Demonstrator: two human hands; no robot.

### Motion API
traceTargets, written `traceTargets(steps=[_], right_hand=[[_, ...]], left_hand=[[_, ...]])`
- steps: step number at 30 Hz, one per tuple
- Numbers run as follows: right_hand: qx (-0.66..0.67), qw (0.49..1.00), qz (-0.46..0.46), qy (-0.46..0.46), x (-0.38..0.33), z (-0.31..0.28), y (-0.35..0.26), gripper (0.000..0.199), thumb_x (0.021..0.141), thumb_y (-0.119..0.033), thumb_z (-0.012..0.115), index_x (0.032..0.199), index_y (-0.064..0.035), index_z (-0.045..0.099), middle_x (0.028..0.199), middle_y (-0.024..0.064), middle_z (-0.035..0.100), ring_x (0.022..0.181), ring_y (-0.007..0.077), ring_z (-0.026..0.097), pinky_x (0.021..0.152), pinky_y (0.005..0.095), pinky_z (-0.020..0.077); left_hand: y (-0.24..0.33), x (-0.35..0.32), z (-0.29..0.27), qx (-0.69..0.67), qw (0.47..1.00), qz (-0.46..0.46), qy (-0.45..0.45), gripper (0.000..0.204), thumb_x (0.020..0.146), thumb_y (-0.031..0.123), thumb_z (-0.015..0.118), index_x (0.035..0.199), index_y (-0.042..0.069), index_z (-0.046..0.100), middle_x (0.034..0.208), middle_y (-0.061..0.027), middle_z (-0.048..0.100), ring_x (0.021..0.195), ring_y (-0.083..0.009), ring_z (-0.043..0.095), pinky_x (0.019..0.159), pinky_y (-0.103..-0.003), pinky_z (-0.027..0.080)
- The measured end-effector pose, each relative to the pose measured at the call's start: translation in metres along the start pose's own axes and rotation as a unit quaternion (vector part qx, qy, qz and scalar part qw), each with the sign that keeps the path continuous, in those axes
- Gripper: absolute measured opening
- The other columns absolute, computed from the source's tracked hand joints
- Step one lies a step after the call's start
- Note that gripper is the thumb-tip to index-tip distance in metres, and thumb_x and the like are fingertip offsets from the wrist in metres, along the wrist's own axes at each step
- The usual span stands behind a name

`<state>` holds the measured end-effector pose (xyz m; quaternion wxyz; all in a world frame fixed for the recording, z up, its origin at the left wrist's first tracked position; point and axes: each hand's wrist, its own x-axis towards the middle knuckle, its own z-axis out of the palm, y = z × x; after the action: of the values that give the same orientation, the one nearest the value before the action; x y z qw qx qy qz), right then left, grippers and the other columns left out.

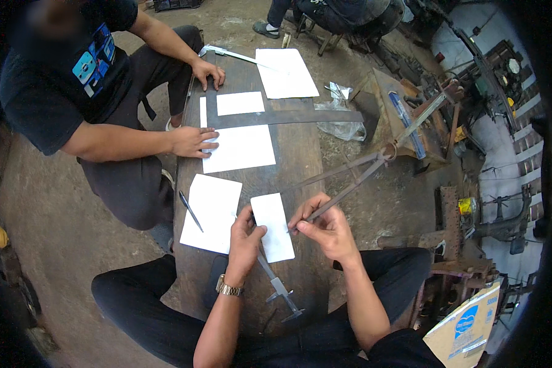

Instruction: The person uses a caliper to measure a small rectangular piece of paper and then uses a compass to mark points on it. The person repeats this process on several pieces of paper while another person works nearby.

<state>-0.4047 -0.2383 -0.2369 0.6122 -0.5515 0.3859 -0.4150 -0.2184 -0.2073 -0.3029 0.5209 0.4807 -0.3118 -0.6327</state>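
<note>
My left hand point(246, 239) grips a small white sheet point(275, 227) by its left edge, thumb on top. In my right hand point(330, 228) is one leg of a large hinged metal divider point(354, 186), pinched near its end beside the sheet's right edge. Its other leg extends over the wooden table, and the hinge lies out past the table's right side. A vernier caliper point(277, 285) rests on the table by my left wrist, its upper part hidden by the hand. To the left, a black pen point(191, 211) lies on a larger white sheet point(211, 192).
Across the wooden table point(303, 159), a co-worker's two hands press a dark metal square point(288, 118) onto white paper point(242, 150). Another caliper point(236, 54) touches a sheet point(288, 76) at the far end. A plastic bag point(343, 127) and a cardboard box point(466, 328) are at right.
</note>
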Motion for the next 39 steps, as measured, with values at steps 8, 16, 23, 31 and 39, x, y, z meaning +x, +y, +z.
traceTargets(steps=[8,16,23,31,39], right_hand=[[-0.003,0.998,-0.011,0.068,-0.043,-0.035,0.000,0.019,0.080,0.011,0.062,0.094,-0.0019,0.058,0.120,0.0155,0.059,0.108,0.0237,0.064,0.092,0.0405,0.0582],[-0.242,0.953,-0.058,0.172,-0.075,-0.058,0.006,0.011,0.064,-0.002,0.057,0.071,0.0028,0.064,0.092,0.0111,0.050,0.092,0.0224,0.048,0.090,0.0422,0.0449],[-0.166,0.977,-0.067,0.119,-0.079,-0.057,-0.003,0.021,0.067,0.001,0.052,0.076,0.0048,0.071,0.103,0.0190,0.063,0.102,0.0328,0.064,0.089,0.0457,0.0556],[0.104,0.989,-0.100,0.030,-0.077,-0.036,0.004,0.015,0.085,-0.003,0.054,0.081,0.0056,0.065,0.129,0.0340,0.057,0.115,0.0497,0.062,0.088,0.0622,0.0571],[0.172,0.982,-0.052,0.051,-0.083,-0.008,0.002,0.009,0.091,-0.006,0.056,0.091,0.0029,0.060,0.122,0.0330,0.059,0.114,0.0499,0.062,0.088,0.0619,0.0574]], left_hand=[[-0.006,0.002,-0.008,-0.086,0.996,-0.034,0.000,0.049,0.084,-0.008,0.050,0.132,-0.004,0.055,0.121,-0.0137,0.064,0.108,-0.0184,0.061,0.097,-0.034,0.047],[-0.014,0.001,-0.003,-0.066,0.996,-0.054,-0.003,0.048,0.086,-0.006,0.048,0.134,-0.006,0.053,0.118,-0.0161,0.066,0.101,-0.0181,0.063,0.088,-0.030,0.049],[-0.005,-0.002,0.001,-0.031,0.995,-0.093,0.003,0.052,0.085,-0.007,0.046,0.137,-0.003,0.051,0.115,-0.0191,0.068,0.099,-0.0185,0.065,0.083,-0.031,0.051],[-0.009,-0.025,0.000,0.135,0.989,-0.047,-0.034,0.056,0.082,-0.012,0.046,0.133,0.008,0.061,0.117,-0.0124,0.068,0.097,-0.0162,0.063,0.087,-0.029,0.050],[-0.007,-0.051,0.010,0.168,0.981,-0.017,-0.094,0.025,0.099,0.011,0.061,0.122,0.007,0.071,0.109,-0.0036,0.069,0.083,-0.0100,0.055,0.076,-0.026,0.046]])
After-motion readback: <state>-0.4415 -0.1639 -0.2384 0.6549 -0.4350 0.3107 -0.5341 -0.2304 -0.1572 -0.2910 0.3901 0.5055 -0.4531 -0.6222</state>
